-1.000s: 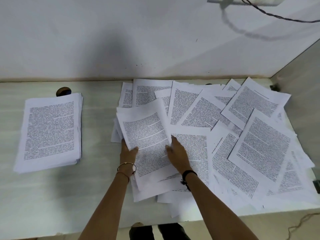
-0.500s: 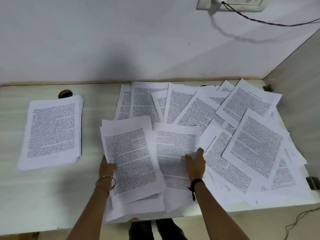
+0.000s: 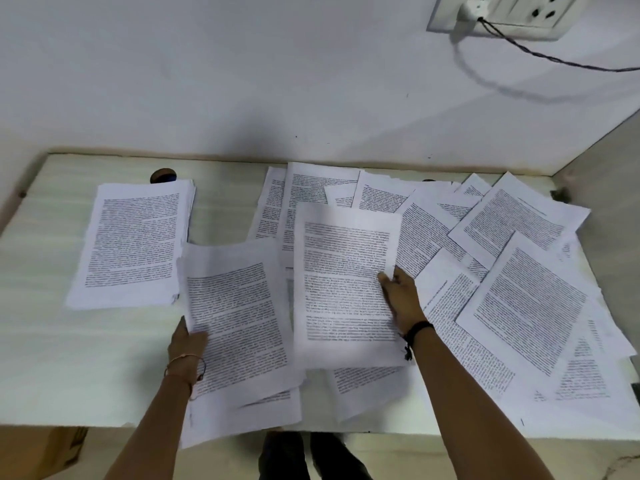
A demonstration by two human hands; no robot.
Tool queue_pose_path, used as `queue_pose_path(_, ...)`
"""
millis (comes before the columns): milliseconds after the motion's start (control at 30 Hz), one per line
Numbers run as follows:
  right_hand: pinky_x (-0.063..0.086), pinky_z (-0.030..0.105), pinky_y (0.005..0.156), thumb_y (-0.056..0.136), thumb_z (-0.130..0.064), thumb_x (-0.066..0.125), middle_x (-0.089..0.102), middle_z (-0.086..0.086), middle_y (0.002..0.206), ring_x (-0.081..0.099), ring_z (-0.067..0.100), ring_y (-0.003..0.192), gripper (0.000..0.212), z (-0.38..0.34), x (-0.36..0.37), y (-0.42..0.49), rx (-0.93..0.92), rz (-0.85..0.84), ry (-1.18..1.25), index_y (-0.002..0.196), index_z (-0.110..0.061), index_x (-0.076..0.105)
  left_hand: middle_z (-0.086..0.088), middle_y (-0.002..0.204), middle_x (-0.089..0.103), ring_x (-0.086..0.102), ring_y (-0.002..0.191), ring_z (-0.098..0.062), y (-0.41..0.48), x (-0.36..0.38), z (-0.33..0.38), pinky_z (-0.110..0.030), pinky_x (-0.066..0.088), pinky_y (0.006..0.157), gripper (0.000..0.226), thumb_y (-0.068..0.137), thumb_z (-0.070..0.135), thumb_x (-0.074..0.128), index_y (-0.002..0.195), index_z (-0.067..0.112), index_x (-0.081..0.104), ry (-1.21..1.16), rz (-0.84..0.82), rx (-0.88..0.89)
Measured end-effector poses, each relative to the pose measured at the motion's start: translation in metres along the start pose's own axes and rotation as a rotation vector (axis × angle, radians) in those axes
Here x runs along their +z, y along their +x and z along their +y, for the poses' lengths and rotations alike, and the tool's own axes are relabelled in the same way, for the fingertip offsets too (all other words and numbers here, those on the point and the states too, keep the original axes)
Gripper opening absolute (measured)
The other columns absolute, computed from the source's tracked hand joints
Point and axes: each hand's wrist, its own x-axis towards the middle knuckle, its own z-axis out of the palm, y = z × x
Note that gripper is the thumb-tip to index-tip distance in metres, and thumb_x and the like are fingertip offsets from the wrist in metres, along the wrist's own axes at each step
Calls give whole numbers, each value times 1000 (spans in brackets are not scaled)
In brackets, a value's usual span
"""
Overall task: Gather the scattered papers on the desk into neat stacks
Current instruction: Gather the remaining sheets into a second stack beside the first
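Your left hand [image 3: 187,344] grips a bundle of sheets [image 3: 239,323] at its lower left edge. The thumb lies across the printed face and the fingers are hidden underneath. The bundle fans out ahead of and to the right of that hand, and its near end hangs past the front edge of the desk [image 3: 69,358]. The neat stack [image 3: 135,244] lies ahead of your left hand and slightly to its left, flat on the desk, and the far left corner of the bundle overlaps the stack's near right corner. Your right hand [image 3: 401,299] pinches a loose sheet [image 3: 346,282] by its right edge, thumb on top. The sheet stretches to the left of that hand, is blurred, and lies just beside the bundle. You cannot tell whether it is one page or several. The scattered papers [image 3: 519,306] spread to the right of and beyond your right hand, overlapping at many angles as far as the side wall, and more of them lie under the loose sheet and under your right forearm. A thin bangle [image 3: 183,362] circles your left wrist and a black band [image 3: 417,329] your right. Beyond the neat stack, a round hole [image 3: 163,175] shows in the desk. High on the wall beyond your right hand, a socket panel [image 3: 509,12] has a cable [image 3: 554,60] running off to the right.
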Motion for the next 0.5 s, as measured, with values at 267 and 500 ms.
queue_pose_path(267, 45, 45, 84, 51, 5, 71, 69, 4, 84, 65, 27, 79, 43, -40, 88, 16, -1021, -70, -1009, 89, -14, 73, -19, 113, 57, 57, 78, -24, -4, -6, 14, -29, 55, 64, 38, 95, 7, 46, 130, -4, 45, -316, -263, -180)
queue_pose_path(500, 22, 64, 111, 69, -17, 82, 58, 4, 133, 40, 22, 136, 46, 8, 160, -18, -1341, -370, -1254, 112, -25, 65, -8, 95, 62, 59, 84, -23, -11, -6, 10, -30, 56, 67, 37, 97, 13, 41, 133, 2, 43, -510, -329, -205)
